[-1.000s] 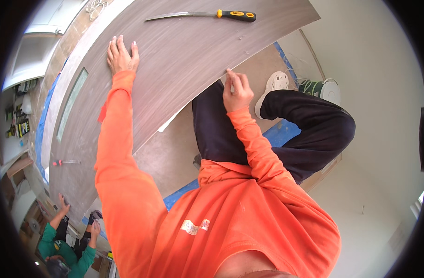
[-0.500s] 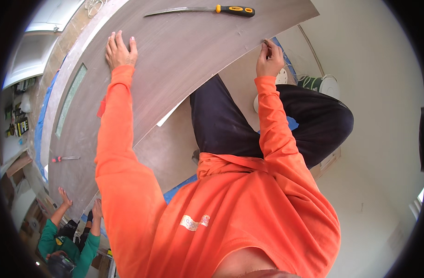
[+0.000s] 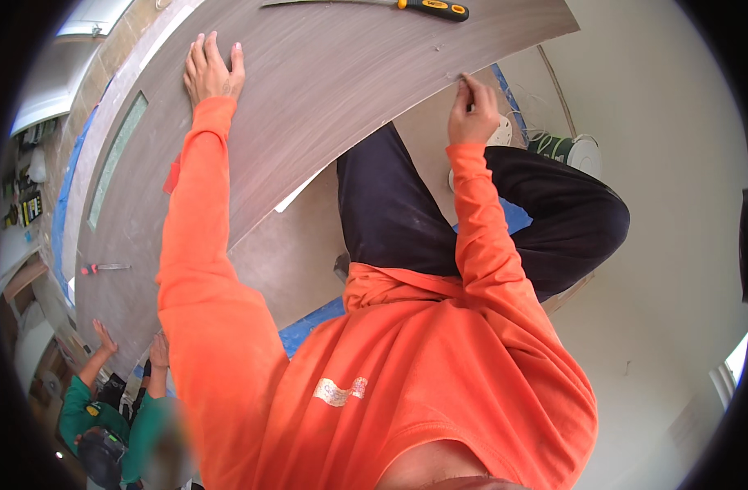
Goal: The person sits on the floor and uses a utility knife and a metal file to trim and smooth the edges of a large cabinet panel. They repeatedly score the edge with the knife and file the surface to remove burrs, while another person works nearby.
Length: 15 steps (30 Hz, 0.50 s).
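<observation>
Board point(image 3: 333, 90) lies beneath the flat, spread left hand point(image 3: 213, 73); the right hand point(image 3: 474, 110) bunches at its near edge, grip unclear, floor point(image 3: 288, 261) alongside.

Bright, soft light; fisheye-bent edges; lower-left blur.

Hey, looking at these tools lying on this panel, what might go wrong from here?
The long metal tool with a black-and-yellow handle lies unheld on the grey-brown grained panel, so a jolt might slide it off. The bare right hand has fingertips at the panel's edge; a rough spot there might nick them.
</observation>
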{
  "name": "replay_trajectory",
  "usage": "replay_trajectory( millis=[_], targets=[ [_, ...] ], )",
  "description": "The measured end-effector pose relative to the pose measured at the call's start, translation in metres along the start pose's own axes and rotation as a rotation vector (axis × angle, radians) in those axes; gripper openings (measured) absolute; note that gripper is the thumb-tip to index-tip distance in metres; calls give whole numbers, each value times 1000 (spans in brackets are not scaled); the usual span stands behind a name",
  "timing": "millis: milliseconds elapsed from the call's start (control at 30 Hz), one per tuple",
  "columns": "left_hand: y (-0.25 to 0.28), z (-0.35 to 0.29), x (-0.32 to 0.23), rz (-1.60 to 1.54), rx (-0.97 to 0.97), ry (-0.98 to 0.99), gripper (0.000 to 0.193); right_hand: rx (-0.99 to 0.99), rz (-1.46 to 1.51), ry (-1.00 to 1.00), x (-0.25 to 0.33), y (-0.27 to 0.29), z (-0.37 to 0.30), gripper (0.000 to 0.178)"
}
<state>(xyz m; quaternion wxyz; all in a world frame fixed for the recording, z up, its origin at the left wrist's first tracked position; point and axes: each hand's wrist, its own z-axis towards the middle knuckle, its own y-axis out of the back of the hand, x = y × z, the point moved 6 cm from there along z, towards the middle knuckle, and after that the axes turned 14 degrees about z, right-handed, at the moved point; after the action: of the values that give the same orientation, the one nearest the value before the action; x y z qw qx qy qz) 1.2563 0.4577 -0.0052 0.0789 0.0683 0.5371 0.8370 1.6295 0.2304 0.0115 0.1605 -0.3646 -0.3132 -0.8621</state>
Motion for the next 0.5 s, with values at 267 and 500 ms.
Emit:
replay_trajectory(
  millis=[267, 500],
  targets=[
    [0, 1, -1, 26, -7, -7, 60, 38, 33, -10, 43, -17, -43, 17],
    [5, 0, -5, 48, -141, 2, 53, 101, 23, 24, 77, -30, -76, 18]
  ],
)
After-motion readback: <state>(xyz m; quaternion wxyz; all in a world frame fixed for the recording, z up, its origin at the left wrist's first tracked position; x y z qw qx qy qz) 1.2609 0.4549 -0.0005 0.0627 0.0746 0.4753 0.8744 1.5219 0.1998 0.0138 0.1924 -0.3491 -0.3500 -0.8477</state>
